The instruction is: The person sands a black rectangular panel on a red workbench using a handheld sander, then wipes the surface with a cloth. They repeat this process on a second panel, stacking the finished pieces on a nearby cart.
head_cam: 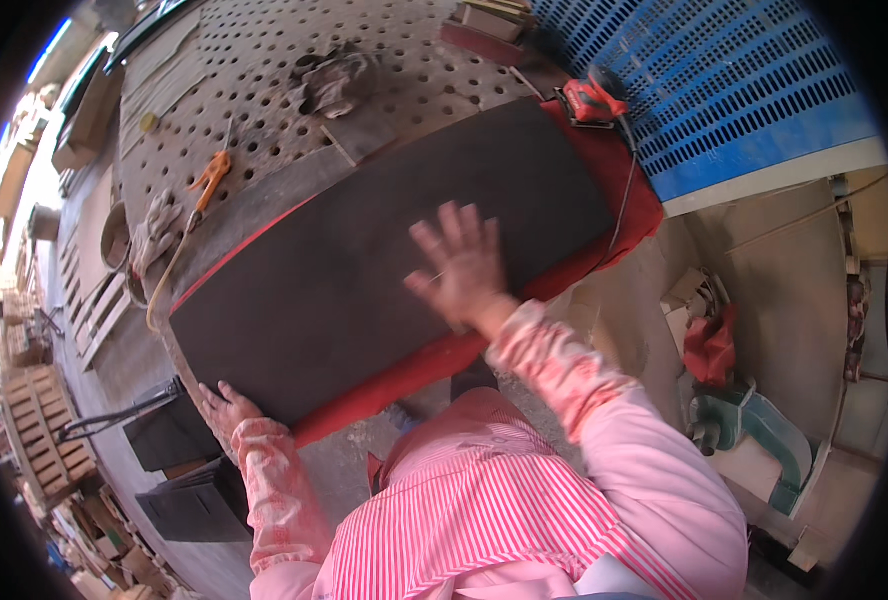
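A long dark, flat panel (324, 300) lies slantwise before me on a red cloth (406, 375), which shows along the near side and right end. My right hand (463, 270) is over the middle of the panel, palm down, fingers spread and slightly blurred. Whether it touches the surface is hard to tell. At the panel's near left corner rests my left hand (232, 412), its visible fingers apart along the edge. A red electric sander (592, 99) stands on the cloth beyond the right end, its cord (627, 195) trailing over the cloth.
Behind the panel is a perforated worktable (264, 45) with a crumpled rag (335, 79), an orange air blow gun (211, 178) on a hose, and gloves (155, 232). A blue slotted panel (721, 82) borders the right. A green blower-like machine (759, 435) sits low right; dark panels (196, 499) stand low left.
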Demonstrator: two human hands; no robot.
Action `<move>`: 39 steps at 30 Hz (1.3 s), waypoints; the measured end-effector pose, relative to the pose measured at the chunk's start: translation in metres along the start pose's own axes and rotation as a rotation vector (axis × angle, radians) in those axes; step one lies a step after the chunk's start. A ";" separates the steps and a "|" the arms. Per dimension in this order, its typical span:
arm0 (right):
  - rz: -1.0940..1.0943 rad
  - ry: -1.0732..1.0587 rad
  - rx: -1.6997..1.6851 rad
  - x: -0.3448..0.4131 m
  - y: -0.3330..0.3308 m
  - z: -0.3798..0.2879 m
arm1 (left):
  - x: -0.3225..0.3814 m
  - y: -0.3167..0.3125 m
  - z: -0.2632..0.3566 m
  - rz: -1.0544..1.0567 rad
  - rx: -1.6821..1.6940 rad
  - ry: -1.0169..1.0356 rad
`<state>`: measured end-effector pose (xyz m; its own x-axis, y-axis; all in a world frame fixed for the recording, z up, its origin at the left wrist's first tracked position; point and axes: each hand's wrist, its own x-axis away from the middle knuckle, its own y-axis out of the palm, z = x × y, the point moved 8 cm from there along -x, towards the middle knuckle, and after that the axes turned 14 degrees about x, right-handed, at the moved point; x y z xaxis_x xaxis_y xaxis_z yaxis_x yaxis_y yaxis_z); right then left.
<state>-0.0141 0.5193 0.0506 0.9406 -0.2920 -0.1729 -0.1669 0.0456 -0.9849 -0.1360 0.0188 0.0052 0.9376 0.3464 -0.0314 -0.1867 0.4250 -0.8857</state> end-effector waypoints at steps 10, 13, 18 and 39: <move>0.098 0.339 0.108 -0.021 0.027 0.312 | 0.000 -0.002 0.009 -0.038 0.010 0.053; 0.127 0.374 0.397 -0.027 0.009 0.250 | 0.003 -0.005 0.014 -0.052 -0.073 0.044; 0.141 -0.179 -0.040 -0.044 -0.003 -0.044 | 0.005 -0.004 0.012 0.019 -0.087 0.012; 0.132 0.122 0.260 -0.100 0.036 0.277 | 0.001 -0.003 0.012 -0.102 -0.067 0.027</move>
<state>-0.0326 0.8146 0.0311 0.8711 -0.3789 -0.3126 -0.1891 0.3286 -0.9253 -0.1383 0.0274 0.0133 0.9584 0.2813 0.0483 -0.0711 0.3995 -0.9140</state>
